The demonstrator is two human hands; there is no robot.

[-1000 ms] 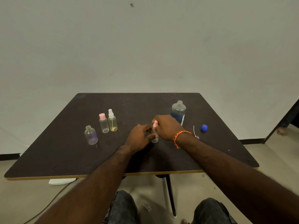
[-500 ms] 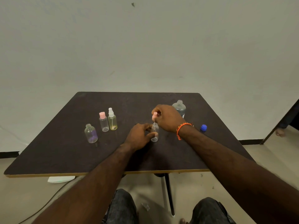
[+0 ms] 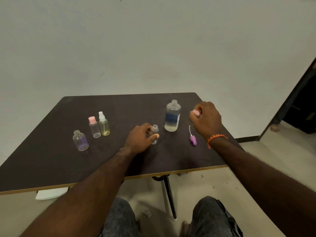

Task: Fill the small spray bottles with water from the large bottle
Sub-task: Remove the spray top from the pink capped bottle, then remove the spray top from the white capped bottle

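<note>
My left hand grips a small clear bottle that stands uncapped on the dark table. Over the table's right side my right hand is closed around a pink spray top. The large bottle, open and part full, stands between the two hands. A purple spray top with its tube lies on the table below my right hand. To the left stand an open purple-tinted bottle, a pink-capped bottle and a yellowish bottle with a white sprayer.
The table's front edge runs just above my knees, with a black leg under it. A pale wall stands behind the table. A dark doorway opens at the right. The blue cap is hidden behind my right hand.
My right hand has lifted the pink spray top off the small bottle and carried it right, past the large bottle. My left hand still holds the small bottle, now uncapped.
</note>
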